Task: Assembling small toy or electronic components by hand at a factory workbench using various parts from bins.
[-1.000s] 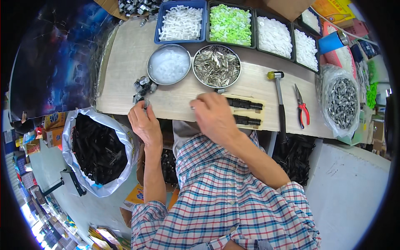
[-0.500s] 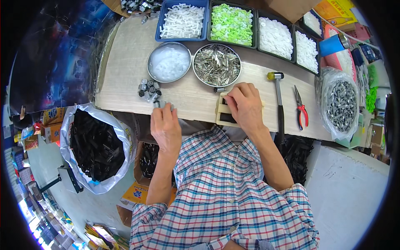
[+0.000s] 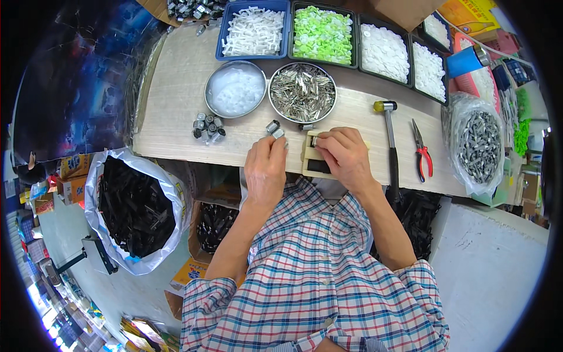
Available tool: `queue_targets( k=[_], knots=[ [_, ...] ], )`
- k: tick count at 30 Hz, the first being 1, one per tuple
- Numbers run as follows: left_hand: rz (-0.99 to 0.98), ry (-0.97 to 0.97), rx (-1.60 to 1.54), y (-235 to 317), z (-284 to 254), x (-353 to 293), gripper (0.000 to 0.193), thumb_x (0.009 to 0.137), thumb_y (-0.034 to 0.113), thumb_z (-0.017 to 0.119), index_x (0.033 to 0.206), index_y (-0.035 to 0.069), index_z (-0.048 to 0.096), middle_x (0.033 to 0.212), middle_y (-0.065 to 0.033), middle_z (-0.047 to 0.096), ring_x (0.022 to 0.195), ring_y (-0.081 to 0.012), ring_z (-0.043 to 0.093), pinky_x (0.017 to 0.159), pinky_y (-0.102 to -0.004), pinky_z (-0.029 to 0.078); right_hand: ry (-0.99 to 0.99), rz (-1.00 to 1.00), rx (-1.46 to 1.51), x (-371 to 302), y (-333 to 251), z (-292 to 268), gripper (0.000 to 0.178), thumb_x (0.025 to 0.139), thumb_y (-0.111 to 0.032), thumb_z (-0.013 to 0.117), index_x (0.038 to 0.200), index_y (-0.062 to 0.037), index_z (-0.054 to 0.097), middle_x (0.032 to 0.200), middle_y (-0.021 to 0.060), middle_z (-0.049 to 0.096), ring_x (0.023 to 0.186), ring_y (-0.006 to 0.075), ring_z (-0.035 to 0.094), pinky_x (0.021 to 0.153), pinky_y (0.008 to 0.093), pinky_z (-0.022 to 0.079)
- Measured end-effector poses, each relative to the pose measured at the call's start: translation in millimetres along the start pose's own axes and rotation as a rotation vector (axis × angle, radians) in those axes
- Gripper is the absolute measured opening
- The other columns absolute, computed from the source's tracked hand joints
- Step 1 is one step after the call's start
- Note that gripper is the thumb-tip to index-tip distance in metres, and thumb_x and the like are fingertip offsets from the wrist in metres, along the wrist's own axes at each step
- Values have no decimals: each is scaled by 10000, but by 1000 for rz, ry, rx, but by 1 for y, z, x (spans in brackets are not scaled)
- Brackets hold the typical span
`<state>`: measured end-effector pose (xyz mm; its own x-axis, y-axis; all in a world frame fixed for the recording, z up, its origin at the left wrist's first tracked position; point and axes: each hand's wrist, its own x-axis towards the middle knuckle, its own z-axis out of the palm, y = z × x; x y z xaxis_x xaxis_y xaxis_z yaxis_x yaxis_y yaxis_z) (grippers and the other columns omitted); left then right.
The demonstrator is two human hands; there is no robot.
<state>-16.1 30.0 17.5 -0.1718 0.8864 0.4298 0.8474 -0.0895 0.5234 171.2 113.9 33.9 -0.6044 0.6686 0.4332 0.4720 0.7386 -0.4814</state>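
Left hand pinching small metal cap; right hand on wooden jig.

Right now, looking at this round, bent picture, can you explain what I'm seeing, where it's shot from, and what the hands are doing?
The view comes from a fisheye camera on a person's head, looking down, so straight edges curve. The two bare hands are the wearer's own. The left hand pinches a small silver cylindrical part. The right hand presses on a pale wooden block jig on the light wooden workbench. Nearby lie a round metal bowl of silver clips, a round bowl of clear white pieces, a yellow-capped hammer and red-handled pliers.
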Motion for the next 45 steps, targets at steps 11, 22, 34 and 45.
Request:
queue_targets(
  k=[11,22,34,45],
  knots=[
    [-85,-82,33,8,-7,-1,280,832,-4,728,1101,-4,654,1024,-158,617,917,-358,630,794,-439,523,79,-38,-114,-5,-2,4,166,769,-73,792,918,-66,719,997,55,766,935,237,711,814,369,540],
    [-247,-134,-337,21,-17,-4,285,862,-4,690,1140,-6,625,1061,-157,593,933,-359,617,781,-436,511,82,27,-15,-7,6,6,154,759,-78,803,894,-84,729,985,44,773,928,228,718,824,353,543],
    [436,-178,-202,16,-6,4,261,722,55,683,976,0,670,1040,-114,668,1017,-292,635,889,-397,522,-51,-66,-180,-7,-4,-10,265,762,-62,747,1025,-63,717,1127,64,722,1042,273,660,899,397,521],
    [537,-269,-107,-1,-9,-11,407,739,59,683,1143,17,699,1236,-133,677,1179,-320,625,986,-447,503,287,81,-32,70,60,-27,169,870,29,678,1024,-33,708,1047,119,703,900,300,672,790,379,533]
  ],
)
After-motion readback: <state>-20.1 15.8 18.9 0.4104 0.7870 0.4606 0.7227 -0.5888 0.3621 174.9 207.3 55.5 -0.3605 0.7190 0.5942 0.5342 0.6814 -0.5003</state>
